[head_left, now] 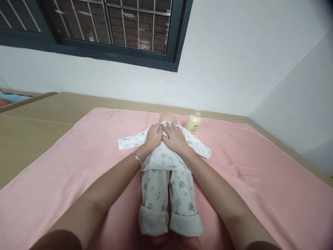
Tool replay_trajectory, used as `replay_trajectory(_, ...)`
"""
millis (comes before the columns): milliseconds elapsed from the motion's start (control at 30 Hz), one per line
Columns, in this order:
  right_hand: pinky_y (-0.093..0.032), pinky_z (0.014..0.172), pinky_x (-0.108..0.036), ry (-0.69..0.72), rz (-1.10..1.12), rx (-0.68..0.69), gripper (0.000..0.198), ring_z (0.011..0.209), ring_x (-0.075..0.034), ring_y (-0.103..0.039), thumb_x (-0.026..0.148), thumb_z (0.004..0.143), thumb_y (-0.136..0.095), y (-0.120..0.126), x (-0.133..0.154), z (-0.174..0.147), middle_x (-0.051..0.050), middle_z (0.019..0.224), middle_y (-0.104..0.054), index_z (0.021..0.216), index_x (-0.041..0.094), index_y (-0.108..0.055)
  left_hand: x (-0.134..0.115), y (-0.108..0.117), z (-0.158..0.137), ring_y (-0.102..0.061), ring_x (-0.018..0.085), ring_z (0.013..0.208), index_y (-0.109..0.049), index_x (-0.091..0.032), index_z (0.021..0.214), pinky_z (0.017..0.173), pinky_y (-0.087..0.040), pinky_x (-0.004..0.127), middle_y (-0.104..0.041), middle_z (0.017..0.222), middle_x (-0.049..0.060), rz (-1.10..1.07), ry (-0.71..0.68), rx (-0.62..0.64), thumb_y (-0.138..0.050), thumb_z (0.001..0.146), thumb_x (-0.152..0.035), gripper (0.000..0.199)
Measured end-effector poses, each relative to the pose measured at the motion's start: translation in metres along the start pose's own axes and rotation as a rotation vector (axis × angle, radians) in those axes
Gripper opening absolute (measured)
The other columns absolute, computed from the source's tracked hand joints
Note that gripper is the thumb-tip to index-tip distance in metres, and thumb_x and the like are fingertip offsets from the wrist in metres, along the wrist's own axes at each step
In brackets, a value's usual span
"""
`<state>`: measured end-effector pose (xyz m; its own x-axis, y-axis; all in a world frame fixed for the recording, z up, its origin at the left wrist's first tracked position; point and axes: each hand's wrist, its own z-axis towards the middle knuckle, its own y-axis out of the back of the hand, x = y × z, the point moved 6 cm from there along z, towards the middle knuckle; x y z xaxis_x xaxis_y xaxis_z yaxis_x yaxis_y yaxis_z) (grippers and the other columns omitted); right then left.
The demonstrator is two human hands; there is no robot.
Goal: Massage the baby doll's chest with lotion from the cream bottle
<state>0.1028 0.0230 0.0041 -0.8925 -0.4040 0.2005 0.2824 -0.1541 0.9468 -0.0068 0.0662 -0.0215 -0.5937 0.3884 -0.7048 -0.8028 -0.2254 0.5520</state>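
Observation:
What looks like a baby doll lies stretched out with its bare round head (168, 117) at the far end. It wears a white long-sleeved shirt (163, 159) printed with small green figures and matching trousers (155, 189) with turned-up cuffs. My left hand (154, 135) rests on the left of the shirt's upper part, fingers laid over the cloth. Beside it, my right hand (174, 138) lies flat on the right, fingers spread and fingertips meeting near the middle. Neither hand grips anything. Both sleeves stretch outward on the blanket. The doll's face cannot be seen.
A pink blanket (85, 156) lies under the doll on a wooden surface (33, 139). Just right of the head stands a pale yellow pump bottle (193, 123). Behind are a white wall (221, 62) and a dark-framed barred window (117, 57).

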Motion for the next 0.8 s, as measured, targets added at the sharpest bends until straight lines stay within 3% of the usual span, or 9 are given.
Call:
replay_trajectory(100, -0.022, 0.125, -0.053, -0.120, 0.051, -0.059, 0.062, 0.152, -0.036, -0.026, 0.033, 0.097, -0.043, 0.000, -0.012, 0.003, -0.017, 0.163, -0.031, 0.153, 0.008, -0.040, -0.002, -0.001, 0.002, -0.060, 0.024, 0.126, -0.068, -0.015, 0.122, 0.114, -0.043, 0.040, -0.068, 0.131, 0.012, 0.060, -0.006, 0.015, -0.038, 0.097, -0.024, 0.040)
replay_trajectory(233, -0.030, 0.120, -0.046, -0.267, 0.109, -0.122, 0.055, 0.142, -0.035, -0.040, 0.040, 0.100, -0.038, 0.000, -0.030, 0.006, -0.024, 0.148, -0.050, 0.137, 0.002, -0.054, -0.016, 0.002, -0.001, -0.063, 0.029, 0.119, -0.068, -0.010, 0.116, 0.111, -0.044, 0.045, -0.070, 0.122, 0.017, 0.268, -0.021, 0.050, -0.034, 0.098, -0.023, 0.041)
replay_trajectory(367, -0.036, 0.114, -0.044, -0.191, 0.143, -0.064, 0.056, 0.132, -0.034, -0.050, 0.048, 0.100, -0.045, 0.004, -0.048, 0.011, -0.022, 0.137, -0.058, 0.135, 0.005, -0.055, -0.037, 0.004, -0.011, -0.066, 0.033, 0.109, -0.071, -0.007, 0.103, 0.115, -0.037, 0.051, -0.072, 0.106, 0.021, 0.535, -0.092, 0.056, -0.031, 0.098, -0.022, 0.043)
replay_trajectory(500, -0.043, 0.106, -0.041, -0.135, 0.180, 0.035, 0.064, 0.128, -0.033, -0.054, 0.058, 0.101, -0.044, 0.011, -0.053, 0.009, -0.019, 0.140, -0.055, 0.144, 0.010, -0.048, -0.036, 0.001, -0.009, -0.061, 0.032, 0.120, -0.068, -0.007, 0.114, 0.111, -0.042, 0.045, -0.069, 0.122, 0.021, 0.457, -0.070, 0.092, -0.031, 0.097, -0.021, 0.043)
replay_trajectory(667, -0.045, 0.099, -0.048, -0.134, -0.074, 0.053, 0.054, 0.117, -0.040, -0.059, 0.044, 0.105, -0.033, 0.020, -0.023, 0.000, -0.026, 0.128, -0.060, 0.131, 0.003, -0.055, -0.014, -0.001, 0.006, -0.055, 0.028, 0.133, -0.061, -0.009, 0.132, 0.114, -0.041, 0.041, -0.060, 0.142, 0.017, 0.236, 0.068, 0.195, -0.035, 0.092, -0.020, 0.049)
replay_trajectory(800, -0.047, 0.097, -0.046, -0.169, -0.018, 0.085, 0.051, 0.118, -0.039, -0.060, 0.042, 0.103, -0.037, 0.021, -0.021, 0.001, -0.024, 0.131, -0.061, 0.131, 0.005, -0.057, -0.023, 0.004, 0.004, -0.064, 0.030, 0.118, -0.069, -0.014, 0.116, 0.104, -0.048, 0.042, -0.070, 0.126, 0.015, 0.326, 0.047, 0.185, -0.036, 0.092, -0.023, 0.042)
